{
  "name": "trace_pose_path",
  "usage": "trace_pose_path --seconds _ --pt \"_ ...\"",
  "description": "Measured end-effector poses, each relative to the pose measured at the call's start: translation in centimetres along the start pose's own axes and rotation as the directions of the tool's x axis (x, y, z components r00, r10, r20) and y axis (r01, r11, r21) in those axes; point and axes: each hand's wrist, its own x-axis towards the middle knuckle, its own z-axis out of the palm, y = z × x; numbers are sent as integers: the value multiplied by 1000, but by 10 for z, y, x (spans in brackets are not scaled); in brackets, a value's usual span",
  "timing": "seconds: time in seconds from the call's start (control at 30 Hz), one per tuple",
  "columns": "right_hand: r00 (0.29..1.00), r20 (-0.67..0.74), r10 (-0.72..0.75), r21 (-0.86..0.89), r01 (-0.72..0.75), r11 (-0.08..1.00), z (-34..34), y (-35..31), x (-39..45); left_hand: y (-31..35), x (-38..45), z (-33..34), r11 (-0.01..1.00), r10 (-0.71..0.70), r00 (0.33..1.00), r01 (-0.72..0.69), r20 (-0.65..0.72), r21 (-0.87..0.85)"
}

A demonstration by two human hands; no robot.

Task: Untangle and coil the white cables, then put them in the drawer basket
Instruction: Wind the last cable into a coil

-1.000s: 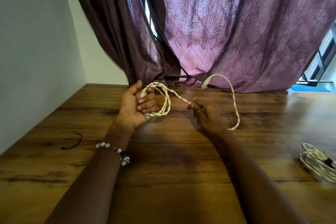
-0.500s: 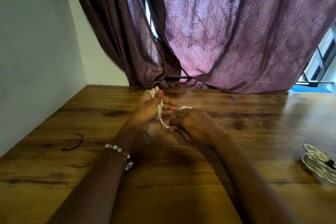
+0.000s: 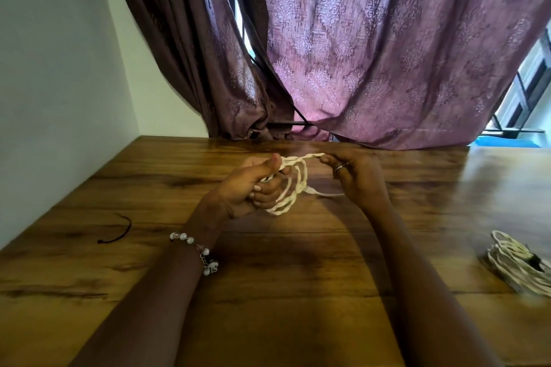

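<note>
A thin black cord (image 3: 117, 231) lies curved on the wooden surface (image 3: 298, 292) at far left, close to the white wall (image 3: 53, 68) and well apart from the hands. Toward the middle, a person's left hand (image 3: 247, 185), a beaded bracelet (image 3: 198, 250) on its wrist, holds a white cable (image 3: 287, 185) gathered into several loops; the thumb presses the top of the loops and the curled fingers pass through them, so this grip is closed around the coil. The loops hang just above the surface, between the two hands. A strand runs from the top of the coil to the right hand (image 3: 356, 176), which wears a ring and pinches that strand between fingertips, a narrow grip holding the cable; another stretch of cable trails below that hand, its end blurred. At far right, a second bundle of white cables (image 3: 518, 265), already coiled, rests on the surface near its edge. Patterned purple curtains (image 3: 387, 53) hang behind the surface.
</note>
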Motion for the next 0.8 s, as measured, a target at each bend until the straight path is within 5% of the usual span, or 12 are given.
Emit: trace_pose_path --seconds 0.13,0.2,0.37,0.6,0.7,0.8 --pt "992 115 57 -377 -9 926 6 4 -7 5 -1 -4 993 47 992 -58 -114 -102" --pt "977 196 82 -429 11 903 13 2 -7 11 -2 -7 969 74 994 -91 -81 -228" --pt "974 204 97 -243 -46 969 14 2 -9 25 -7 -27 806 256 967 -214 -2 -552" --pt "963 -10 270 15 -269 963 25 1 -9 35 -13 -26 692 325 810 -556 -489 -461" --pt "948 174 266 42 -278 960 27 -6 -8 36 -8 -23 690 292 721 -614 -629 -384" --pt "839 469 276 239 -422 875 25 -16 -9 38 -7 -22 697 286 648 -646 -706 -310"
